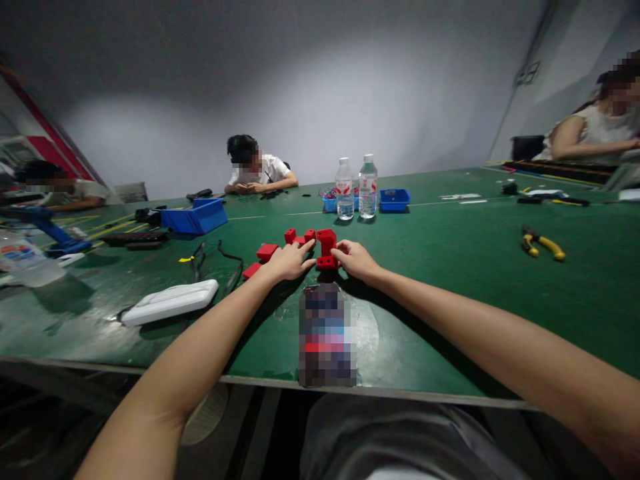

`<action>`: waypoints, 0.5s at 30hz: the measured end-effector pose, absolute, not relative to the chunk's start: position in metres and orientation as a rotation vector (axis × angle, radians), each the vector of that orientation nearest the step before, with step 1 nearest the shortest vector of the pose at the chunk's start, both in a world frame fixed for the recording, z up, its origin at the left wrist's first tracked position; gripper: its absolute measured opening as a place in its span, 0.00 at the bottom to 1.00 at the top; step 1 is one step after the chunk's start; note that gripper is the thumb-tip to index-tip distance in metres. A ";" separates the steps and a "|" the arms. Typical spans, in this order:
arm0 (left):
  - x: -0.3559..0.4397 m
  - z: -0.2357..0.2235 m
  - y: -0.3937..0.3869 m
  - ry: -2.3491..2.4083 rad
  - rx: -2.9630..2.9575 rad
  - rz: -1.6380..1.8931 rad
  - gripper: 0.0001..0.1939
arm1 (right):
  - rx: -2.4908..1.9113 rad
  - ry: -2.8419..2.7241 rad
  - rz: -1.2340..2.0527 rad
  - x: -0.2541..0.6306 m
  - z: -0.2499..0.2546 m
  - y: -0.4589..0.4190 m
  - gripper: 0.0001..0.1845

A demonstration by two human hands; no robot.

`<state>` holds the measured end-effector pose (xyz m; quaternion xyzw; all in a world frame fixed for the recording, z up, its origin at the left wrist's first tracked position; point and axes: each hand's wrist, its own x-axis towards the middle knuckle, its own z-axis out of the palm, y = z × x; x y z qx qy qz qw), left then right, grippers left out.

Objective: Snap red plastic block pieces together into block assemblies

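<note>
A red C-shaped block (327,244) with small holes stands on the green table in front of me. My right hand (356,260) pinches its right side between thumb and fingers. Just left of it, my left hand (290,260) has its fingers spread, the tips close to the block's left side; whether they touch it I cannot tell. Beyond the left fingers sits another red piece (300,239) with raised ends, partly hidden by the hand. Two smaller red blocks, one (267,251) behind the other (252,270), lie beside my left wrist.
A phone-like slab (327,340), its surface blurred, lies at the near edge. White device (170,303) and blue bin (194,217) are left. Water bottles (367,188) and a blue tray (395,200) stand behind; yellow-handled pliers (543,243) lie right. Several people sit around the table.
</note>
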<state>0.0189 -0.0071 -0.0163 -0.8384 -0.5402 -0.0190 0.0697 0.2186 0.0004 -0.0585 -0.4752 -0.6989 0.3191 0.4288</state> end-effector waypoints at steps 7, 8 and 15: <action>0.027 -0.007 -0.005 -1.494 -2.899 -0.489 0.22 | -1.075 -1.746 0.920 0.220 -0.059 0.001 0.08; 0.028 -0.007 -0.005 -1.491 -2.990 -0.500 0.22 | -1.029 -1.751 0.948 0.221 -0.059 0.001 0.08; 0.023 -0.008 0.000 -1.444 -3.388 -0.692 0.23 | -0.816 -1.796 1.067 0.224 -0.055 -0.001 0.11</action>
